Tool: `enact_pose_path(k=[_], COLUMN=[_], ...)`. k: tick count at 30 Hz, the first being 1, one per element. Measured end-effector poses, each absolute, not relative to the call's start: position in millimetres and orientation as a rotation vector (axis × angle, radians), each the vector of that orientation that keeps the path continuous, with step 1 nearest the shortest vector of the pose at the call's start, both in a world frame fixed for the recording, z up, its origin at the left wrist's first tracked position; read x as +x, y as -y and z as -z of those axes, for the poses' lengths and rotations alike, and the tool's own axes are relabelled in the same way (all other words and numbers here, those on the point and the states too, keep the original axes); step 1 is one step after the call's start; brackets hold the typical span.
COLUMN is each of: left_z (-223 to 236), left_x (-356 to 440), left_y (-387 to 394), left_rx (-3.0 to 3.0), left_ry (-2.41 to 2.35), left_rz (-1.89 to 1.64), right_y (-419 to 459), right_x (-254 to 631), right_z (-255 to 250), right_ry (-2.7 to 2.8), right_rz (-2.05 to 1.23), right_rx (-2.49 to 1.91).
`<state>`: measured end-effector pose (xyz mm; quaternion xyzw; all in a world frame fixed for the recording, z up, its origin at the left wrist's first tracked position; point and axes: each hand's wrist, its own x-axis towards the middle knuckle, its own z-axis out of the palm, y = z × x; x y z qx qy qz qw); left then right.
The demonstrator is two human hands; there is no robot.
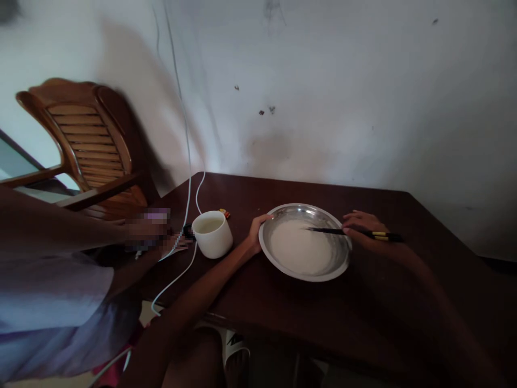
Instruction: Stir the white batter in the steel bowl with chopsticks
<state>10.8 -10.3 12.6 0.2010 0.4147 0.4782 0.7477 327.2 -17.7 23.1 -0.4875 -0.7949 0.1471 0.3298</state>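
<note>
A shiny metal bowl [278, 264] sits on the dark table, with a pale, whitish mass [297, 248] filling its bottom. On its left rim my left hand [256, 233] has a grip, thumb and fingers at the edge. From the right, my right hand [363, 229] is closed around black chopsticks [329, 230] with gold bands near their back end. Their tips reach over the bowl at the pale mass; whether they touch it I cannot tell. To the left of my left hand stands a white cup [213, 237], upright.
The dark wooden table [250, 188] meets a stained white wall. White cables [186, 134] hang down and cross its left side. A small red-yellow packet [224, 213] lies behind the cup. At left are another person's arm [60, 221] and a wooden chair [89, 140].
</note>
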Motion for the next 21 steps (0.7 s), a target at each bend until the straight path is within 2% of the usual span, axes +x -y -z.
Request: enact_pose_path(k=[6, 10, 14, 21], left_z=[-8.4, -5.0, -4.2, -3.2], left_x=[9.8, 8.5, 8.3, 8.1], left_y=[9.2, 7.0, 6.5, 6.7], left_rx=[0.451, 0.429, 0.438, 0.457], left_ry=[-0.926, -0.918, -0.919, -0.917], left_rz=[-1.059, -1.064, -1.058, -1.053], right_y=[34.0, 29.8, 18.0, 32.5], right_x=[342.7, 315.0, 329.3, 330.3], right_z=[-37.4, -27.4, -24.3, -26.6], right_ry=[2.243, 2.243, 2.146, 2.274], right_rz=[-0.700, -0.582, -0.425, -0.677], right_rx=[-1.227, -1.205, -1.302, -1.195])
